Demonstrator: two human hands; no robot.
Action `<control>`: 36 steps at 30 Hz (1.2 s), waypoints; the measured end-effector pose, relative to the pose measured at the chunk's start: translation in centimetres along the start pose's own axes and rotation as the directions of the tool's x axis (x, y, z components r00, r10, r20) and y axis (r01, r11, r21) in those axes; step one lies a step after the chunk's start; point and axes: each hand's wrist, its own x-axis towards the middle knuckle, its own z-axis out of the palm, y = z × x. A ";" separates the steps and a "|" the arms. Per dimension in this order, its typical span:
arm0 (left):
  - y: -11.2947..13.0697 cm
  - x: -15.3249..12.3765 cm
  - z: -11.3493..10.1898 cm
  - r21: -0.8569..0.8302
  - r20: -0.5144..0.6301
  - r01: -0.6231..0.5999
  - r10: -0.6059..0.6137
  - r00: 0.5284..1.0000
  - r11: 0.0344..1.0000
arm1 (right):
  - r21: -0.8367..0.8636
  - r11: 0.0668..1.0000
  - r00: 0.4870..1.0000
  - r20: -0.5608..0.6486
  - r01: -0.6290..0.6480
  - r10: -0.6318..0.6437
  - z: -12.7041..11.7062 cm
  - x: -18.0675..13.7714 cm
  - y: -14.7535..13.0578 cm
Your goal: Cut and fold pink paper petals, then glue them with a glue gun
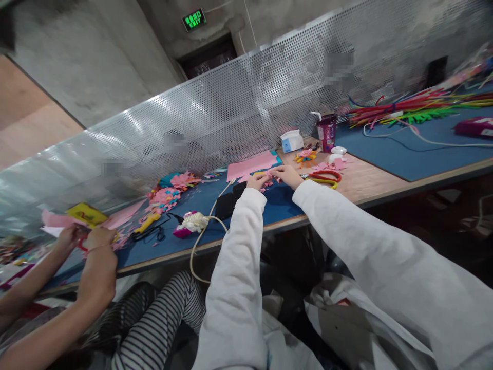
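Observation:
My left hand (pixel 257 180) and my right hand (pixel 288 176) meet over the blue mat, fingers pinched on a small cut piece of pink paper (pixel 268 181). More pink bits lie just under them. Behind my hands rests a flat pink paper sheet (pixel 252 164). Close by my right hand is a pair of scissors (pixel 325 178) with red and yellow handles. An orange and pink paper flower (pixel 306 155) sits a little farther back. The details of the paper between my fingertips are too small to make out.
At left, a co-worker's hands (pixel 98 237) work with pink paper. Between us lie paper flowers (pixel 165 199), a yellow-handled tool (pixel 148 222) and a power strip (pixel 190 223) with a cable. A purple cup (pixel 326 132), a tissue pack (pixel 291 141) and bundled coloured stems (pixel 400 108) stand right.

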 end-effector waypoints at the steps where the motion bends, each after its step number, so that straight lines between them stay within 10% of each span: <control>1: 0.0 0.0 0.0 0.015 0.001 -0.002 0.002 1.000 1.000 | -0.010 1.000 1.000 -0.001 0.005 -0.005 0.0 0.0 0.0; 36: -0.3 0.2 0.4 0.132 0.030 -0.281 0.280 0.960 0.951 | 0.158 0.987 1.000 -0.012 -0.012 0.014 -0.2 -0.8 -0.9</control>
